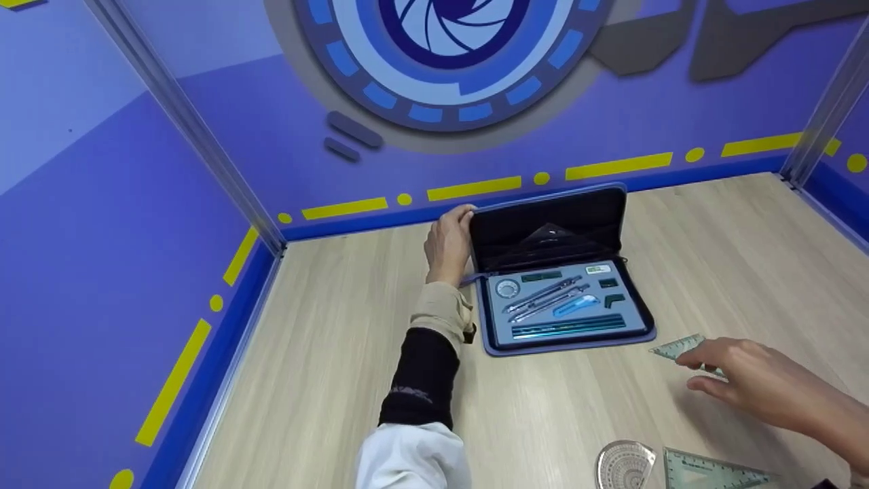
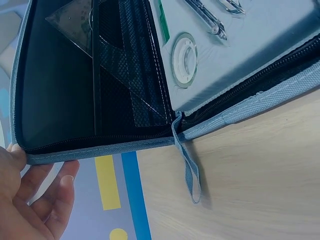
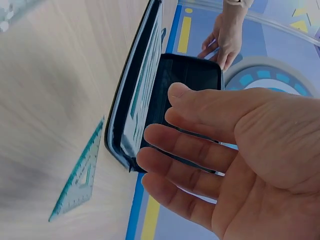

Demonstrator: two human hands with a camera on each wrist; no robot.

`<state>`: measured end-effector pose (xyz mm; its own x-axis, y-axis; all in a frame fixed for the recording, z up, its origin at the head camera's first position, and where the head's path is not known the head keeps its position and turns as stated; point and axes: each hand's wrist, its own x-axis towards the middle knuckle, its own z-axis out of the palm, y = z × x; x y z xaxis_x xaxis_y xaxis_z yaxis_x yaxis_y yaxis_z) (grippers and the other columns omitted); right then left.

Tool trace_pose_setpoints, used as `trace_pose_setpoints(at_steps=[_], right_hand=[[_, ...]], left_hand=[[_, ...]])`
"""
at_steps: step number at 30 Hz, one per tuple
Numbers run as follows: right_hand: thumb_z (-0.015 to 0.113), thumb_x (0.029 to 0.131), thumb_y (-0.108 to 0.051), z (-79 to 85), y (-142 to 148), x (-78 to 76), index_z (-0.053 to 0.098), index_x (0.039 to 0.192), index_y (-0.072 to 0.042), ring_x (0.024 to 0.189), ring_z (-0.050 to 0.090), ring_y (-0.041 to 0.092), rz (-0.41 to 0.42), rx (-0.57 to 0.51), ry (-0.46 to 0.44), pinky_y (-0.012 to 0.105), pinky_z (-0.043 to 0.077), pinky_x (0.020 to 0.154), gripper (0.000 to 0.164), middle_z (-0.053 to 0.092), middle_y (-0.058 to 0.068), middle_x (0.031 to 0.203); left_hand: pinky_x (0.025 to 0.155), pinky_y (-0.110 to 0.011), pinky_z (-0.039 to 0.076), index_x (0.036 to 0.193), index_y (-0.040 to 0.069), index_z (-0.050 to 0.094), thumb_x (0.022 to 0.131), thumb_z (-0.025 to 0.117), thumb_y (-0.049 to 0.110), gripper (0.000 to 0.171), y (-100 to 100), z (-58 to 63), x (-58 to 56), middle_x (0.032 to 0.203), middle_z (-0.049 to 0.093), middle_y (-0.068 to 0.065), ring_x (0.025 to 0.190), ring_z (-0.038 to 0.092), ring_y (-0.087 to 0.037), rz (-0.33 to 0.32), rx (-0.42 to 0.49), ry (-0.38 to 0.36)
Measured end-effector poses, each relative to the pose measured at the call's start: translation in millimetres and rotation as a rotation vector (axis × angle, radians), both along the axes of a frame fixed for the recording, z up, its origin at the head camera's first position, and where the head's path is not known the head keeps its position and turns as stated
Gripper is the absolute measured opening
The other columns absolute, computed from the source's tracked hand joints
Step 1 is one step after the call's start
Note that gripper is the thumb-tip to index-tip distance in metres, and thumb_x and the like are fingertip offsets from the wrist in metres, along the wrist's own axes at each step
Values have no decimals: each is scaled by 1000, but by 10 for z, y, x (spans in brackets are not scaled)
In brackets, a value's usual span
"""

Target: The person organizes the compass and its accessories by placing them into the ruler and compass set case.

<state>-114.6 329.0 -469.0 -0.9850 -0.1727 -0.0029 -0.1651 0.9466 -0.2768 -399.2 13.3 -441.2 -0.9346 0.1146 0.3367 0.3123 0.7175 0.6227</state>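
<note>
A zippered drawing-set case (image 1: 483, 319) stands open, its black-lined lid (image 1: 506, 238) raised near the back wall. My left hand (image 1: 448, 244) grips the lid's upper left corner between thumb and fingers (image 2: 62, 187). A clear triangular piece (image 2: 70, 25) sits in the lid's pocket. Above the table at right is my right hand (image 1: 753, 380), its fingers loosely bent and holding nothing. A clear green set square (image 3: 82, 185) lies on the table beneath it, partly hidden by that hand in the head view.
The case's grey tray holds compasses (image 1: 543, 297), a round tape roll (image 1: 507, 288), a blue cutter (image 1: 576, 305), green pencils (image 1: 567, 327) and an eraser (image 1: 597, 269). A protractor (image 1: 624, 465) and another set square (image 1: 709, 471) lie at the near edge. Blue walls (image 1: 224, 142) border the table.
</note>
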Motion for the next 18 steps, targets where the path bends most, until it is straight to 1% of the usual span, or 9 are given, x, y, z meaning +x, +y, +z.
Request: trace_pose_setpoints(at_steps=[4, 7, 9, 11, 13, 14, 16, 18], right_hand=[[85, 81, -18, -47, -35, 60, 78, 101, -12, 81, 68, 15, 38, 12, 8, 39, 59, 72, 22, 76, -3, 95], [86, 79, -18, -93, -65, 107, 78, 100, -13, 79, 67, 12, 66, 10, 30, 35, 57, 70, 22, 76, -6, 94], [86, 79, -19, -125, -101, 133, 78, 100, -14, 80, 67, 12, 70, 4, 19, 35, 57, 71, 23, 76, -6, 95], [86, 80, -20, -149, -156, 160, 78, 102, -15, 82, 68, 11, 61, -14, -22, 35, 58, 72, 25, 76, -6, 96], [86, 80, -22, -183, -213, 194, 78, 102, -15, 83, 69, 12, 86, -21, -28, 36, 58, 72, 25, 75, -7, 96], [86, 80, -23, -195, -244, 209, 78, 103, -15, 84, 68, 11, 99, -22, -46, 36, 58, 73, 25, 75, -7, 96], [86, 81, -25, -214, -314, 226, 78, 103, -18, 84, 66, 7, 98, -49, -117, 35, 59, 74, 24, 74, -10, 96], [84, 83, -25, -235, -374, 237, 78, 105, -19, 85, 65, 6, 117, -80, -188, 35, 60, 75, 24, 72, -10, 97]], left_hand=[[72, -41, 57, 126, 30, 73, 108, 50, 34, 29, -5, -2, -8, 116, 77, 2, 86, 72, -22, 2, 1, 1], [74, -42, 58, 126, 31, 73, 108, 50, 34, 29, -14, -3, -13, 119, 76, 3, 92, 73, -22, 7, -1, 3], [76, -42, 58, 126, 31, 73, 108, 50, 34, 29, -18, -3, -18, 122, 75, 4, 96, 73, -22, 10, -1, 5], [76, -43, 58, 125, 31, 73, 108, 50, 34, 29, -18, -3, -22, 122, 75, 4, 97, 73, -22, 13, -3, 5], [76, -43, 58, 125, 31, 73, 108, 50, 34, 29, -17, -3, -22, 122, 75, 4, 96, 73, -23, 11, -2, 1], [76, -43, 58, 125, 31, 73, 108, 50, 34, 29, -15, -2, -20, 122, 75, 4, 96, 73, -23, 9, -1, 0], [76, -43, 57, 125, 32, 73, 108, 50, 34, 29, -10, -2, -15, 121, 75, 3, 95, 73, -23, 4, -3, -2], [77, -43, 57, 126, 32, 73, 108, 50, 34, 29, -5, -2, -8, 121, 75, 3, 96, 73, -23, 1, -8, -2]])
